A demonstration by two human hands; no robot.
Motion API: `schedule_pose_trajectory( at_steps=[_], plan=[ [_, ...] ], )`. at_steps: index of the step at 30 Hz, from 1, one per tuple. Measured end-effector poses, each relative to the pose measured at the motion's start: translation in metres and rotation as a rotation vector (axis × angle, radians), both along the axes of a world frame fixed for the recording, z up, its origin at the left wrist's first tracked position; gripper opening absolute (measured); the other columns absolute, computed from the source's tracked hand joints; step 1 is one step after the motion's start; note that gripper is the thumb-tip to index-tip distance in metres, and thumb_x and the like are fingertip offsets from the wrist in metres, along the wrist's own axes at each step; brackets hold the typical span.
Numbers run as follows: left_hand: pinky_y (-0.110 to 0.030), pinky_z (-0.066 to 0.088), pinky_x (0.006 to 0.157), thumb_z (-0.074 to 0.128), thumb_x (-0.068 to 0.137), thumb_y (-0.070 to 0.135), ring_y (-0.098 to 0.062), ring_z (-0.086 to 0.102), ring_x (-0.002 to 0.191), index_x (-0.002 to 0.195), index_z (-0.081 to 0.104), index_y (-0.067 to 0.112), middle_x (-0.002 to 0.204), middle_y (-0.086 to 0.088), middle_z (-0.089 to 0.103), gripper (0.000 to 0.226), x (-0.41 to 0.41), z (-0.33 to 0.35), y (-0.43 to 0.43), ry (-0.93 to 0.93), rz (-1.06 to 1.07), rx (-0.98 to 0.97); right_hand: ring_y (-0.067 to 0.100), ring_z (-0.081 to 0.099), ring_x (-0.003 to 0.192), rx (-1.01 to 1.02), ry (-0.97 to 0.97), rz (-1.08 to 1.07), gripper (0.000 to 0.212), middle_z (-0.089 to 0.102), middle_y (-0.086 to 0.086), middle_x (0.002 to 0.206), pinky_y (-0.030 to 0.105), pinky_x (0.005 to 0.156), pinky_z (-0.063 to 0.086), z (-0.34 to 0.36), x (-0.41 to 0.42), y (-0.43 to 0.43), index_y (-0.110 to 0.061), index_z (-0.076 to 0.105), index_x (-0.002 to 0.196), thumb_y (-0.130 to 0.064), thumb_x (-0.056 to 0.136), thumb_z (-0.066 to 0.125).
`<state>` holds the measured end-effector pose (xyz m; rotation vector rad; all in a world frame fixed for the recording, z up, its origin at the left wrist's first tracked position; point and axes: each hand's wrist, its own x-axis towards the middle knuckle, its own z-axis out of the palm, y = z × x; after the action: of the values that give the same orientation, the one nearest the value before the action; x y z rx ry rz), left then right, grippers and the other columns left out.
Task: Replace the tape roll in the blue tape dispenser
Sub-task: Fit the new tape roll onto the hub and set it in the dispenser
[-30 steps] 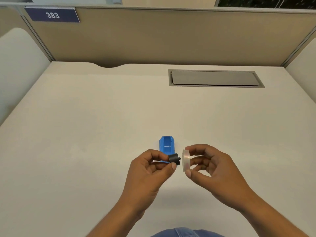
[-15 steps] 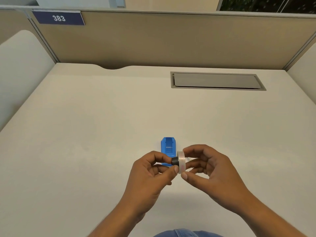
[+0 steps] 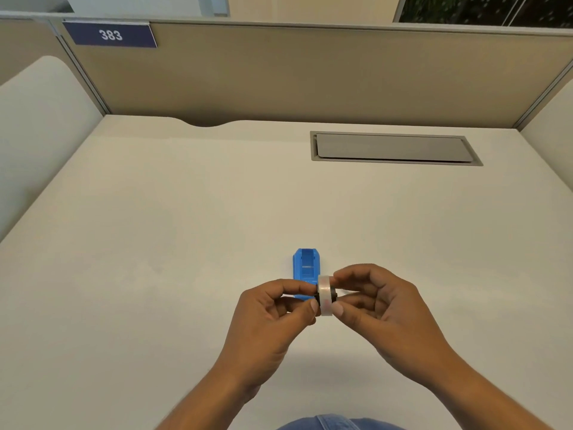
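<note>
Just above the desk [image 3: 155,274], near its front edge, you've got both hands pinched in on one small bundle: the clear tape roll [image 3: 325,294] with the black hub [image 3: 333,295] poking out of its centre. Your left hand [image 3: 273,318] closes thumb and forefinger on the left side of that bundle, though what exactly they press is hidden behind the roll. Your right hand [image 3: 381,308] has its grip closed too, forefinger over the top and thumb under the roll's rim. The other fingers on both hands curl loosely, wrists angled inward, forearms rising from the bottom of the view.

That roll looks light and stiff, a hard ring that should not crush, but its smooth outer face could be slippery, so I'd say hold it by the edges, as you do. The hub looks small and rigid, easy to fumble; pinch it by its end.

The blue tape dispenser [image 3: 305,265] lies on the desk just beyond your fingers, open side up, its cradle showing no roll, its near end hidden behind your left fingers.
</note>
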<state>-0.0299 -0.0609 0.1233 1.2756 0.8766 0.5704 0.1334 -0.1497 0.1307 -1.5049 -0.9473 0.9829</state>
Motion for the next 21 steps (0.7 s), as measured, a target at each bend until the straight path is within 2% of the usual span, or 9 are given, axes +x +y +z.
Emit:
schedule_pose_trajectory(
  at_steps=[7, 9, 11, 13, 17, 21],
  plan=[
    [-0.022, 0.057, 0.073, 0.075, 0.082, 0.017, -0.018, 0.072, 0.072, 0.089, 0.079, 0.029, 0.075, -0.002, 0.078, 0.014, 0.000, -0.003, 0.000, 0.025, 0.006, 0.017, 0.015, 0.074, 0.086, -0.011, 0.000, 0.015, 0.035, 0.078, -0.008, 0.094, 0.018, 0.070, 0.056, 0.000, -0.001, 0.000, -0.036, 0.072, 0.099, -0.045, 0.065, 0.077],
    [-0.024, 0.058, 0.075, 0.075, 0.082, 0.018, -0.017, 0.072, 0.072, 0.088, 0.078, 0.029, 0.075, -0.002, 0.078, 0.012, -0.001, -0.005, 0.001, 0.031, 0.008, 0.023, 0.016, 0.074, 0.086, -0.015, 0.011, 0.016, 0.029, 0.078, -0.008, 0.094, 0.019, 0.071, 0.056, -0.002, -0.001, 0.000, -0.035, 0.072, 0.099, -0.038, 0.070, 0.077],
    [-0.027, 0.059, 0.076, 0.075, 0.082, 0.019, -0.018, 0.073, 0.073, 0.088, 0.078, 0.028, 0.075, -0.002, 0.078, 0.011, 0.000, -0.006, 0.001, 0.036, 0.012, 0.020, 0.016, 0.074, 0.086, -0.022, -0.003, 0.014, 0.023, 0.078, -0.008, 0.094, 0.022, 0.074, 0.058, -0.006, -0.001, -0.001, -0.035, 0.073, 0.099, -0.023, 0.080, 0.075],
    [-0.029, 0.059, 0.076, 0.075, 0.083, 0.018, -0.019, 0.073, 0.074, 0.087, 0.078, 0.026, 0.076, -0.003, 0.078, 0.010, 0.000, -0.007, 0.001, 0.037, 0.014, 0.013, 0.018, 0.074, 0.085, -0.028, -0.024, -0.003, 0.025, 0.077, -0.009, 0.095, 0.026, 0.075, 0.059, -0.009, -0.001, 0.000, -0.034, 0.074, 0.098, -0.013, 0.084, 0.073],
    [-0.024, 0.058, 0.073, 0.076, 0.081, 0.021, -0.015, 0.071, 0.070, 0.085, 0.077, 0.029, 0.073, 0.000, 0.077, 0.010, 0.001, -0.009, 0.003, 0.068, 0.010, 0.050, 0.018, 0.075, 0.075, -0.031, -0.043, -0.050, 0.020, 0.078, -0.009, 0.089, 0.027, 0.071, 0.060, -0.014, 0.001, 0.001, -0.031, 0.077, 0.091, -0.014, 0.080, 0.076],
    [-0.023, 0.056, 0.070, 0.077, 0.081, 0.024, -0.013, 0.070, 0.069, 0.085, 0.076, 0.032, 0.071, 0.001, 0.076, 0.009, 0.003, -0.013, 0.007, 0.105, 0.000, 0.092, 0.018, 0.074, 0.079, -0.034, -0.077, -0.046, 0.023, 0.077, -0.011, 0.091, 0.028, 0.073, 0.061, -0.019, 0.003, 0.005, -0.034, 0.077, 0.090, -0.013, 0.082, 0.074]
  ],
)
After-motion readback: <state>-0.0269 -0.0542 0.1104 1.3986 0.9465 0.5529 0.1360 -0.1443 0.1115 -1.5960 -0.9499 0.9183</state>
